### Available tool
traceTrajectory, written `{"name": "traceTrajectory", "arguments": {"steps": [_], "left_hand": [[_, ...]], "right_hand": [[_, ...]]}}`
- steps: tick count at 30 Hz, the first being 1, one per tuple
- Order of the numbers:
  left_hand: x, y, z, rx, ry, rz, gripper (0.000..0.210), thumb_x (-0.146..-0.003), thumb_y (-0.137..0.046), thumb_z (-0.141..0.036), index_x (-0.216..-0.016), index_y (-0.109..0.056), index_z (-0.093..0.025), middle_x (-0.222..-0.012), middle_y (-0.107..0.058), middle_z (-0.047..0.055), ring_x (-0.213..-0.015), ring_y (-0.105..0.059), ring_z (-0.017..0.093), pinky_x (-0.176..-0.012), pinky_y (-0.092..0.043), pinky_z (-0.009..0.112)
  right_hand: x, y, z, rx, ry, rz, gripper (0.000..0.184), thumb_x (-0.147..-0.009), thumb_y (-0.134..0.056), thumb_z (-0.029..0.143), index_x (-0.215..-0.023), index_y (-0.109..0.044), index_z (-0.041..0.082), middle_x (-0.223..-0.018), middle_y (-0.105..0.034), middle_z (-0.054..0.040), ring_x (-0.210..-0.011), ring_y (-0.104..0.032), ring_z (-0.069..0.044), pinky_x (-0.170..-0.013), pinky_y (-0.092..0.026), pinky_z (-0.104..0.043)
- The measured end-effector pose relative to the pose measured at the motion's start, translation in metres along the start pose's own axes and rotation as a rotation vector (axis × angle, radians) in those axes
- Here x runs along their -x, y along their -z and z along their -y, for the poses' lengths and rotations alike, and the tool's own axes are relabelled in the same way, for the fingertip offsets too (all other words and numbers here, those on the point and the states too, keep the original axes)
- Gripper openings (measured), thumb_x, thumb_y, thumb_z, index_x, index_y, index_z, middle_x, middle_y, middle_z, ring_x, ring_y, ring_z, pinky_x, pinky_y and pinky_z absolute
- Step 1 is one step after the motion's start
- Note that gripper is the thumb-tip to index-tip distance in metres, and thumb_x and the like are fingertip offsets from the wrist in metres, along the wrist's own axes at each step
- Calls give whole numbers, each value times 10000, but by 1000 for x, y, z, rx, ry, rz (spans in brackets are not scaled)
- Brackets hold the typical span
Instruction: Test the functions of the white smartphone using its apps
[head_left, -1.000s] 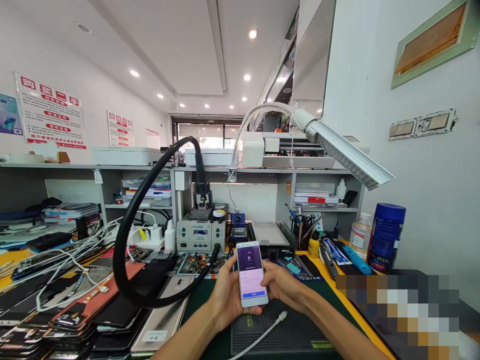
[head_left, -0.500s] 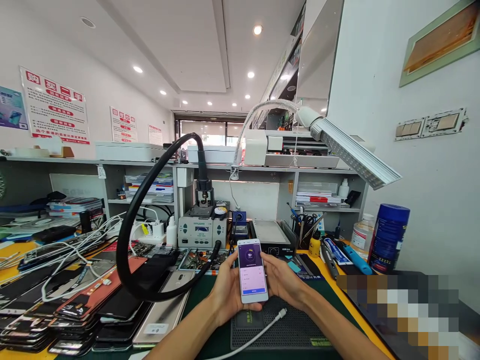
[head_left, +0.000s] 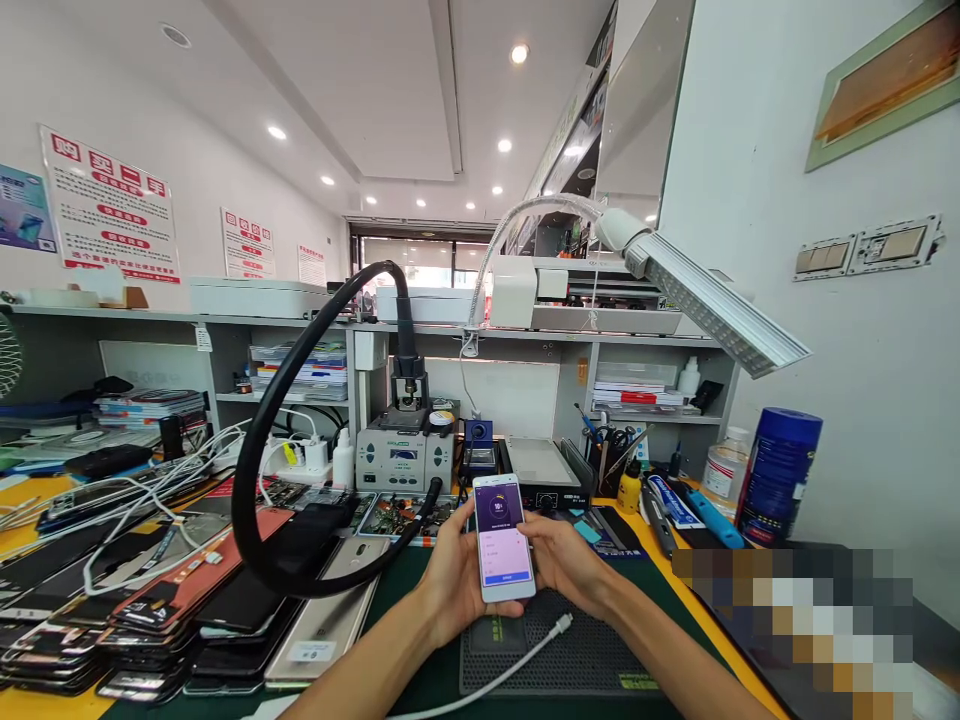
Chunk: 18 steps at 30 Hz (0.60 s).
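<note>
A white smartphone (head_left: pixel 504 550) is held upright and face toward me, its lit screen purple above and pale pink below with a blue bar. My left hand (head_left: pixel 452 572) is closed around its left side, fingers passing behind and showing under the lower edge. On the other side my right hand (head_left: pixel 564 557) grips the right edge, its thumb over the screen's edge near mid-height. Below the phone lies a dark perforated mat (head_left: pixel 577 650). A white cable (head_left: pixel 517 672) rests across it, its plug end free and apart from the phone.
Stacks of phones and parts (head_left: pixel 157 620) fill the left side, with tangled white cables. A thick black hose (head_left: pixel 251 480) loops from the grey rework station (head_left: pixel 405 457). Bottles, a blue canister (head_left: pixel 780 475) and tools stand right. A lamp (head_left: pixel 720 300) hangs overhead.
My right thumb has shifted left onto the screen's edge. The lower part of the phone's screen shows a slightly different list. Both hands still hold the phone.
</note>
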<state>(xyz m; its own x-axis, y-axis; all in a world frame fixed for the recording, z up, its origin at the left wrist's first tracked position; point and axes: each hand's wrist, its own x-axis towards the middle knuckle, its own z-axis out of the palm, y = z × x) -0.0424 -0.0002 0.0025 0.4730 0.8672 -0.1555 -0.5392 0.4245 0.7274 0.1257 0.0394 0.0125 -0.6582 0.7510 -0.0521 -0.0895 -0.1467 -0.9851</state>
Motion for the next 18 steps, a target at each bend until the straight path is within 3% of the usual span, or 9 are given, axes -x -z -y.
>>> {"name": "traceTrajectory", "arguments": {"steps": [8,18], "left_hand": [[-1,3,1,3,-7,6,693,-802,-485,-723,-1088,-644,-112,-873,-675,136,-726,-661,272,-558,-569,394],[0,2,1,-18,-5,-31,706,-802,-473,-732,-1096,-639,-112,-834,-669,128,-730,-662,280,-550,-564,387]], "right_hand": [[0,-4,0,-19,-53,-48,460,-909,-452,488,-1185,-583,145,-1112,-688,-146,-902,-639,-267,-712,-466,-356],[1,-5,0,-3,-55,-79,494,-918,-439,520,-1196,-592,142,-1143,-679,-155,-969,-633,-293,-749,-473,-381]]}}
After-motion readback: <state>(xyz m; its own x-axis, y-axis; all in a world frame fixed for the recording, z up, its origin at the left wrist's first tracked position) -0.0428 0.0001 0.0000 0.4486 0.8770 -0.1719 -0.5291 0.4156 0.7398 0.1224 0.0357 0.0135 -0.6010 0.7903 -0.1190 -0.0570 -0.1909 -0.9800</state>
